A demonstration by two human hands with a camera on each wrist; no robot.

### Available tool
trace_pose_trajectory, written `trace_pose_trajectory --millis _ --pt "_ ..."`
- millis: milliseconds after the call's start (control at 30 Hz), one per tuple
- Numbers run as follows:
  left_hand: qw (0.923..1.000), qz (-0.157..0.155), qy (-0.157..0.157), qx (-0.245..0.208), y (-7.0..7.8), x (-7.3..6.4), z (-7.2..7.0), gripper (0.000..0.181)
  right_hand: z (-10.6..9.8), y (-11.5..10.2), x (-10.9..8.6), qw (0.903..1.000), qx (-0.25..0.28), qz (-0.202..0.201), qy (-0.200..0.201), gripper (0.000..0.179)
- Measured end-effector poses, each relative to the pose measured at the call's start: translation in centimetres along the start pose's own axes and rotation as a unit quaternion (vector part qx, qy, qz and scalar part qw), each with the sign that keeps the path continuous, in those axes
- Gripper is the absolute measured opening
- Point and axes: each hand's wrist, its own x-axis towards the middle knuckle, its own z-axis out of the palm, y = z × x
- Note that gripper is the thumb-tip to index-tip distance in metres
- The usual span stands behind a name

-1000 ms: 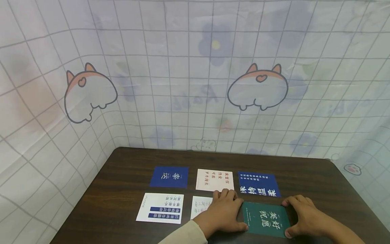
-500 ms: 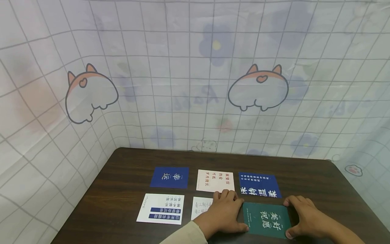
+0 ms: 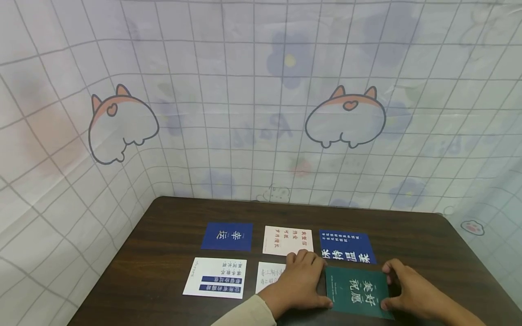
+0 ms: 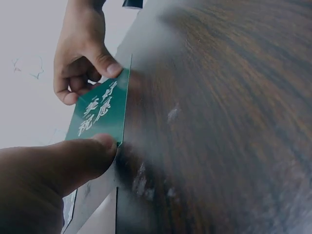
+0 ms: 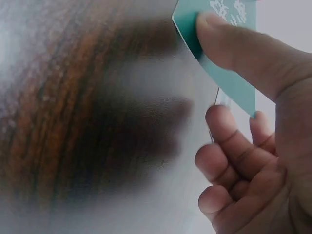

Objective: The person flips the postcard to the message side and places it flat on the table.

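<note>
Now a person's right thumb lies farther in across the face of a green card (image 3: 342, 290) than a half-second earlier, and the card's right end looks raised off the dark wooden table (image 3: 412, 240). At the near side of the tabletop, the right hand (image 3: 413, 292) pinches that end between thumb and fingers. Opposite, the left hand (image 3: 299, 283) spans the left edge, thumb at the near corner and forefinger at the far one, much as before. Beside it, a handwritten white card (image 3: 267, 274) sits partly hidden, with a white-and-blue card (image 3: 214, 278) farther left. Beyond lie a dark blue card (image 3: 227, 236), a pale card with red lettering (image 3: 287, 240) and a blue card with white lettering (image 3: 346, 244), before a checked backdrop (image 3: 261, 113).
</note>
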Motion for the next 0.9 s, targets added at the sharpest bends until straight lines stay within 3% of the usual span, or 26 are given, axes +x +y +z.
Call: trace_pose_trajectory --millis 167,367,667,900 --pt "0.9994 0.0 0.028 -0.021 0.0 0.0 0.2 0.074 0.0 -0.1 -0.4 0.9993 0.035 0.012 0.003 0.073" --pt "0.9966 -0.011 0.041 -0.07 0.1 0.2 0.3 0.061 -0.2 -0.2 -1.0 0.9986 0.047 -0.006 0.023 0.065" --pt "0.9842 -0.007 0.059 -0.167 0.0 0.5 0.1 0.045 -0.4 -0.1 -1.1 0.9967 0.071 -0.011 0.036 0.063" --pt "0.9785 -0.004 0.075 -0.192 0.1 0.4 -0.6 0.043 -0.6 -0.4 -1.1 0.9968 0.031 0.006 0.074 0.031"
